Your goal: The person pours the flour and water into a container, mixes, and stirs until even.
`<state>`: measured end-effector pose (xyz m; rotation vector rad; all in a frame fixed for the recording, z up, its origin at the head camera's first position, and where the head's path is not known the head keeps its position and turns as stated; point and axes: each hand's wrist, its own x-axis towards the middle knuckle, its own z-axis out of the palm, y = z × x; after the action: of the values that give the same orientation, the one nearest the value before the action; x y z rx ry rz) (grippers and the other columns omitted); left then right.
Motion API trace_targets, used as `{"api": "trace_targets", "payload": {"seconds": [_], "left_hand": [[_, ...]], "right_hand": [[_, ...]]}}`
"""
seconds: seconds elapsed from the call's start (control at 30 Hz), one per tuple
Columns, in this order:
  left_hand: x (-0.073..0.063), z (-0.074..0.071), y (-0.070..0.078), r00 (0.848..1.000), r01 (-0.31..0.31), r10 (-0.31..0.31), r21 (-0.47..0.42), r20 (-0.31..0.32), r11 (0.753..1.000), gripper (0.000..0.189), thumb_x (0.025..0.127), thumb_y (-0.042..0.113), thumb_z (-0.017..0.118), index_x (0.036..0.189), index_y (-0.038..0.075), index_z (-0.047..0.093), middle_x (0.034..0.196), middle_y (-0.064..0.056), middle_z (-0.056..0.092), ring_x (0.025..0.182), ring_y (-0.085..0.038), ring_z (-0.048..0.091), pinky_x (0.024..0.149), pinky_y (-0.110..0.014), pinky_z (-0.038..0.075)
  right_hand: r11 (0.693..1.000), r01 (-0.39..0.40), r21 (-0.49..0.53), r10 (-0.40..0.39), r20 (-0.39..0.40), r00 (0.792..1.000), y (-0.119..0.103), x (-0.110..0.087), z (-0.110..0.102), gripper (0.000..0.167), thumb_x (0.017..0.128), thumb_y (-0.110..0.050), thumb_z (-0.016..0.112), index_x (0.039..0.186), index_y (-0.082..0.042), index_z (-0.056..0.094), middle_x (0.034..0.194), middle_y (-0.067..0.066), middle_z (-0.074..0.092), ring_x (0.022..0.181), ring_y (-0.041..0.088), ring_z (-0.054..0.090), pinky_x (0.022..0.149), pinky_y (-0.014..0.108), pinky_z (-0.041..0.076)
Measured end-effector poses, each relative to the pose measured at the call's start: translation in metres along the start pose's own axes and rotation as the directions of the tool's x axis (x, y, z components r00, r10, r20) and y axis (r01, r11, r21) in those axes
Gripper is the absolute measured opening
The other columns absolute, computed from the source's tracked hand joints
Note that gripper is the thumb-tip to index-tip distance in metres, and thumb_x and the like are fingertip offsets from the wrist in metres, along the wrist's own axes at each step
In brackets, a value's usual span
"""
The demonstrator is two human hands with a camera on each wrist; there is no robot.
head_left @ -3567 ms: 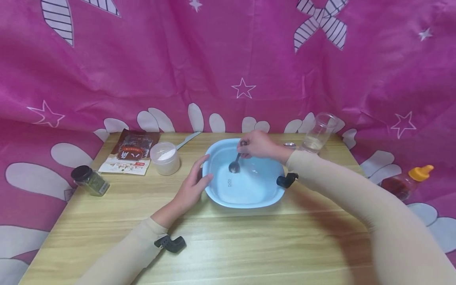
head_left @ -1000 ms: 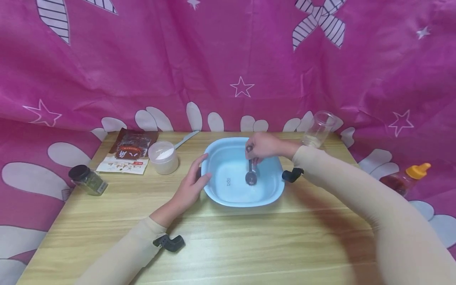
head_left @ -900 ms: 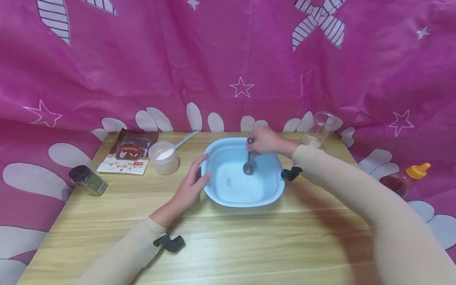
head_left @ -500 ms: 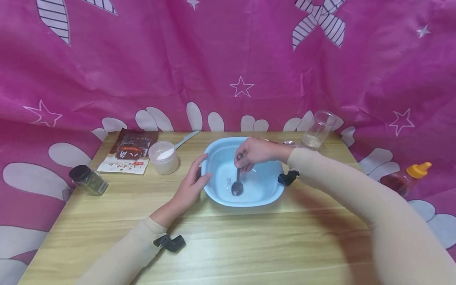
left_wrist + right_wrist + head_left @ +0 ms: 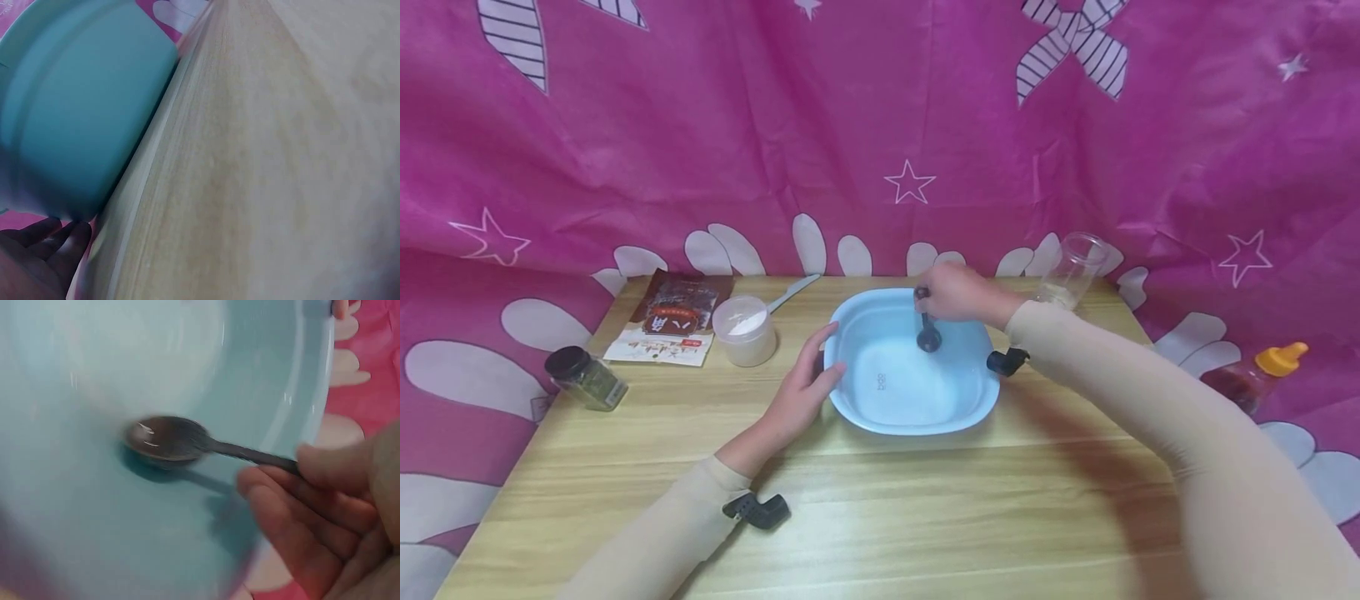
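A light blue plastic basin (image 5: 910, 429) stands on the wooden table (image 5: 880, 517). My left hand (image 5: 801, 392) holds its left side, thumb over the rim; in the left wrist view its fingers (image 5: 53, 244) lie against the outer wall. My right hand (image 5: 962, 293) pinches the handle of a dark metal spoon (image 5: 928, 337) above the far right part of the basin's inside. In the right wrist view, slightly blurred, the spoon's bowl (image 5: 169, 440) looks wet and shiny, close over the blue bottom, with thumb and fingertips on the handle's end.
Left of the basin are a plastic tub (image 5: 745, 332) of white powder, a pale blue knife (image 5: 793, 292), a brown-and-white packet (image 5: 670, 321) and a black-lidded jar (image 5: 587, 381). A clear cup (image 5: 1078, 262) stands behind my right forearm; a yellow-capped bottle (image 5: 1255, 379) is at far right.
The spoon has been circling inside the basin with my right hand; in the last half second it moved from near left to far right. My left hand has stayed at the rim.
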<state>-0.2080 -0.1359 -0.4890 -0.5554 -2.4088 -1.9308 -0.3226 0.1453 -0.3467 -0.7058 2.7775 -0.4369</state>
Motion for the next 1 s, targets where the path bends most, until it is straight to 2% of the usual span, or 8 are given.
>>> {"api": "trace_targets", "payload": {"seconds": [0.17, 0.3, 0.37, 0.47, 0.6, 0.77, 0.9, 1.0], "left_hand": [[-0.001, 0.002, 0.001, 1.0, 0.002, -0.002, -0.011, -0.004, 1.0, 0.065, 0.115, 0.024, 0.059, 0.174, 0.023, 0.034, 0.169, -0.025, 0.048, 0.151, -0.043, 0.054, 0.116, -0.059, 0.052], [-0.001, 0.003, 0.002, 1.0, 0.001, -0.001, -0.017, -0.001, 1.0, 0.065, 0.114, 0.024, 0.06, 0.174, 0.022, 0.034, 0.163, -0.029, 0.053, 0.147, -0.044, 0.057, 0.112, -0.059, 0.056], [0.0, 0.003, 0.002, 1.0, 0.001, -0.001, -0.016, -0.001, 1.0, 0.065, 0.114, 0.024, 0.06, 0.174, 0.023, 0.034, 0.162, -0.029, 0.054, 0.146, -0.044, 0.058, 0.112, -0.059, 0.056], [0.0, 0.002, 0.003, 1.0, 0.005, -0.005, -0.004, -0.005, 1.0, 0.065, 0.114, 0.026, 0.06, 0.174, 0.024, 0.034, 0.163, -0.028, 0.053, 0.148, -0.044, 0.057, 0.114, -0.06, 0.054], [0.0, 0.001, 0.003, 1.0, 0.008, -0.008, 0.005, -0.009, 1.0, 0.065, 0.114, 0.026, 0.059, 0.174, 0.025, 0.034, 0.166, -0.026, 0.051, 0.151, -0.043, 0.054, 0.117, -0.061, 0.051], [0.0, 0.0, 0.002, 1.0, -0.002, 0.002, -0.013, 0.001, 1.0, 0.065, 0.115, 0.024, 0.058, 0.174, 0.023, 0.033, 0.17, -0.024, 0.046, 0.153, -0.044, 0.051, 0.119, -0.061, 0.049], [0.0, 0.001, 0.001, 1.0, -0.005, 0.006, -0.022, 0.003, 1.0, 0.065, 0.115, 0.024, 0.058, 0.174, 0.022, 0.033, 0.17, -0.025, 0.047, 0.153, -0.044, 0.052, 0.118, -0.061, 0.05], [0.0, 0.001, 0.001, 1.0, -0.01, 0.01, -0.022, 0.003, 1.0, 0.065, 0.115, 0.024, 0.058, 0.174, 0.022, 0.033, 0.168, -0.026, 0.049, 0.152, -0.044, 0.053, 0.117, -0.061, 0.051]], "right_hand": [[0.969, -0.003, 0.249, 0.009, -0.023, 1.0, -0.014, 0.005, 0.016, 0.01, 0.107, -0.013, 0.077, 0.108, -0.004, 0.081, 0.092, 0.005, 0.08, 0.085, 0.018, 0.08, 0.079, 0.03, 0.066], [0.906, 0.0, 0.423, -0.064, 0.138, 0.988, -0.017, 0.001, 0.026, 0.011, 0.106, -0.012, 0.078, 0.11, -0.003, 0.081, 0.096, 0.007, 0.082, 0.093, 0.024, 0.083, 0.082, 0.033, 0.069], [0.895, -0.02, 0.446, -0.098, 0.239, 0.966, -0.015, -0.002, 0.027, 0.013, 0.105, -0.012, 0.078, 0.111, -0.001, 0.081, 0.096, 0.008, 0.083, 0.094, 0.026, 0.083, 0.083, 0.035, 0.069], [0.932, -0.026, 0.361, -0.099, 0.323, 0.941, -0.009, -0.006, 0.022, 0.014, 0.105, -0.012, 0.076, 0.11, -0.001, 0.081, 0.092, 0.007, 0.083, 0.09, 0.024, 0.083, 0.082, 0.035, 0.069], [0.985, 0.006, 0.173, -0.053, 0.269, 0.962, -0.002, -0.006, 0.008, 0.011, 0.106, -0.011, 0.073, 0.104, -0.003, 0.08, 0.085, 0.006, 0.079, 0.081, 0.021, 0.081, 0.077, 0.032, 0.068], [0.998, -0.023, 0.063, 0.017, 0.094, 0.995, -0.002, -0.003, 0.003, 0.009, 0.106, -0.012, 0.074, 0.106, -0.006, 0.08, 0.086, 0.007, 0.078, 0.08, 0.022, 0.077, 0.073, 0.033, 0.063], [0.98, -0.016, 0.198, 0.011, 0.027, 1.0, -0.005, -0.001, 0.01, 0.009, 0.106, -0.014, 0.077, 0.109, -0.006, 0.08, 0.091, 0.006, 0.079, 0.086, 0.022, 0.08, 0.077, 0.033, 0.065], [0.943, 0.011, 0.332, -0.051, 0.112, 0.992, -0.004, -0.001, 0.013, 0.012, 0.105, -0.013, 0.078, 0.11, -0.003, 0.08, 0.094, 0.007, 0.081, 0.09, 0.023, 0.082, 0.082, 0.033, 0.068]]}}
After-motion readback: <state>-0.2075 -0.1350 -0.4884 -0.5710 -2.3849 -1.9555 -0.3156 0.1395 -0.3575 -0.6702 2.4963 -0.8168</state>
